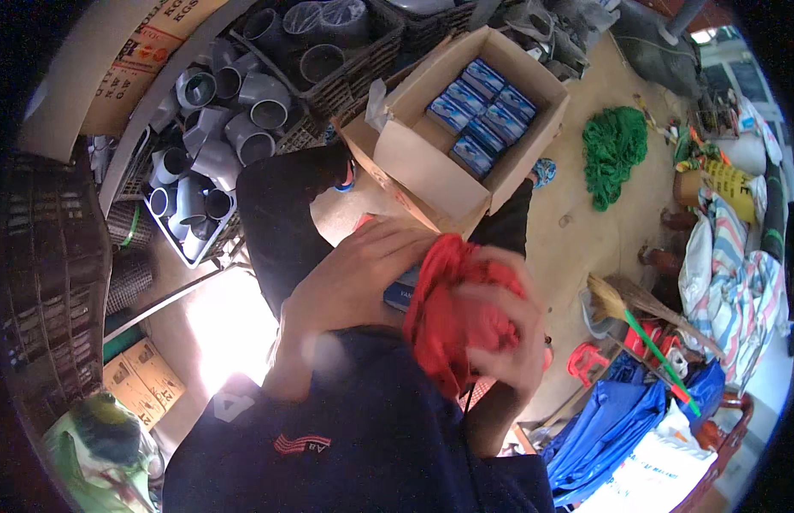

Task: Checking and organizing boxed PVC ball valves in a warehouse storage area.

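Note:
A bundled red cloth (pixel 448 291) is gripped by my right hand (pixel 508 325), which is blurred, its fingers bent round the cloth. My left hand (pixel 363 265) reaches in from the left with fingers together and curved, their tips partly hidden at the cloth's edge; what they hold is unclear. A dark blue flat item (pixel 399 294) lies partly hidden beneath that hand and the cloth. Just beyond my hands, an open cardboard box (pixel 525 137) holds several small blue packs (pixel 482 111).
Grey pipe fittings fill crates (pixel 252 111) at the upper left. A green net (pixel 615 150) lies on the floor (pixel 559 248) at right. A broom (pixel 611 299), red stool (pixel 585 363), blue tarpaulin (pixel 594 436) and striped sacks (pixel 722 282) crowd the right side. Cardboard (pixel 145 376) lies at lower left.

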Demonstrator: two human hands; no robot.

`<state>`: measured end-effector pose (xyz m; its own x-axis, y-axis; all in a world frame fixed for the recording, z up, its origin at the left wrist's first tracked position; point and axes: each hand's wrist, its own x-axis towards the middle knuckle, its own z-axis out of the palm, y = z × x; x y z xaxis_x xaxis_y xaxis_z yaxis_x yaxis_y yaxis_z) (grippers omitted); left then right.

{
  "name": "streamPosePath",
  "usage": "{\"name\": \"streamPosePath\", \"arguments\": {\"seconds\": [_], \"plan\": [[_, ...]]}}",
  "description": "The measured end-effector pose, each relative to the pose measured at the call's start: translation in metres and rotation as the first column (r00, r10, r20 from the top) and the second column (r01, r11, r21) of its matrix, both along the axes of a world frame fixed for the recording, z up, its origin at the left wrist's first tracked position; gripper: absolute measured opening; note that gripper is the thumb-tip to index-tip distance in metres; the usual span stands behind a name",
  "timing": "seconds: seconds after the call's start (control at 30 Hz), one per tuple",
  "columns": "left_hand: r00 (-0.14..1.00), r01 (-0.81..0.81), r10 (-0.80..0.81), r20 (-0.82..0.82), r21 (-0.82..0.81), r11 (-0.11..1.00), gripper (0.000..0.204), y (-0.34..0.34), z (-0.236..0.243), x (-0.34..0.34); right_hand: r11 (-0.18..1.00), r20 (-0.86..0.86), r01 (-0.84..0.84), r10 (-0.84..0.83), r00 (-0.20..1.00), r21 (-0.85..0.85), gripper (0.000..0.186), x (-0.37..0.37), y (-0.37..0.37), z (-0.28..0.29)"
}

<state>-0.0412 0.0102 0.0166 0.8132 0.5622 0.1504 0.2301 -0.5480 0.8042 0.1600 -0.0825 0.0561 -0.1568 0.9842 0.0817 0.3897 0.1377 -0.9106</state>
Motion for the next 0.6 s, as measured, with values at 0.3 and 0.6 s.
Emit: {"name": "streamPosePath", "arguments": {"seconds": [0.3,0.6], "plan": [[0.994,-0.100,0.103,0.020,-0.124,0.987,0.084,0.002,0.003,0.002,0.999,-0.054,0.000,0.002,0.999,0.038,0.052,0.002,0.002,-0.002],[0.800,-0.091,0.541,0.259,-0.839,0.537,0.062,-0.015,0.002,-0.005,0.827,-0.339,0.553,-0.550,0.763,-0.097,0.052,-0.025,0.003,-0.037]]}}
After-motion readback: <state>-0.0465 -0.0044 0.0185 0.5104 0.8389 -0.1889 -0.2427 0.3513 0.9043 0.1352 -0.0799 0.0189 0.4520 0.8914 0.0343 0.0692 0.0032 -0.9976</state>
